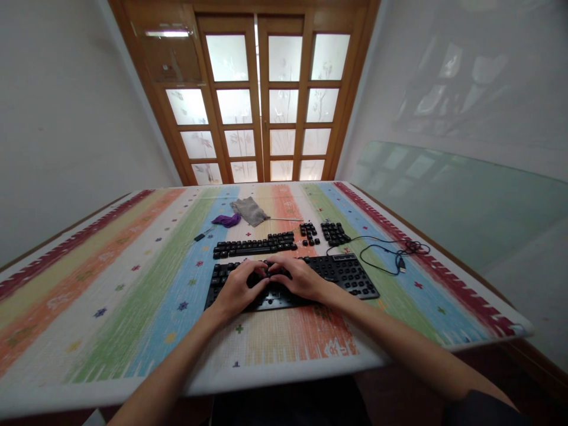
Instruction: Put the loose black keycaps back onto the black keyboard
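A black keyboard (350,275) lies in front of me, its right part stripped of keycaps while keycaps still sit at its left end. My left hand (242,285) is over the left-middle of the keyboard, its thumb and fingers curled together. Close beside it my right hand (304,279) is curled the same way, fingertips nearly meeting those of the left. Something dark shows between the fingertips, too small to make out. Behind the keyboard, loose black keycaps (255,245) stand in rows, with another block of keycaps (335,234) to the right.
A grey cloth (249,210) and a purple cloth (226,220) lie farther back, near a thin rod (284,219). A small black item (199,236) is at left. The USB cable (386,251) coils right. A striped tablecloth (146,284) covers the table.
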The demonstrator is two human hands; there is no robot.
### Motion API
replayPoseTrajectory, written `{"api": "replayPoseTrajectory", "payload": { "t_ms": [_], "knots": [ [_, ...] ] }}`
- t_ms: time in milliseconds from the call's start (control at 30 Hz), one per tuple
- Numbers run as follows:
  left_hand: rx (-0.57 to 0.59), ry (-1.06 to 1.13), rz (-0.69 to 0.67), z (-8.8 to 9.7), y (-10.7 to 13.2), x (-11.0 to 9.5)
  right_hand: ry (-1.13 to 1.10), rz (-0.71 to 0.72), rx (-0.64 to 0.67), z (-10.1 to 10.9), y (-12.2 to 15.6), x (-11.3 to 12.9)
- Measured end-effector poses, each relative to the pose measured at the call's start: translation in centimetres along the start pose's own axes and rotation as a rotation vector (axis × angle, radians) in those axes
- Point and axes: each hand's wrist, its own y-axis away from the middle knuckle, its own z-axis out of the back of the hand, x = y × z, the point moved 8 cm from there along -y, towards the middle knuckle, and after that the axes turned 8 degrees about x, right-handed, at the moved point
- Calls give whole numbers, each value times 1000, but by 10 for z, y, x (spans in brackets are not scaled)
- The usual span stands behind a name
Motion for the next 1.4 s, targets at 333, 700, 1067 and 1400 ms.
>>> {"api": "replayPoseTrajectory", "payload": {
  "t_ms": [333,700,1067,1400],
  "knots": [
    [-29,-28,-35,0,-2,-3,-65,-51,-40,-2,1,-7],
    [-61,-41,-123,5,-1,-12,-94,-65,-41,-4,0,-6],
    [15,-52,-66,0,0,-6,148,22,1,-5,3,3],
    [78,-57,-84,-9,-1,-1,254,63,12,0,8,10]
  ]
}}
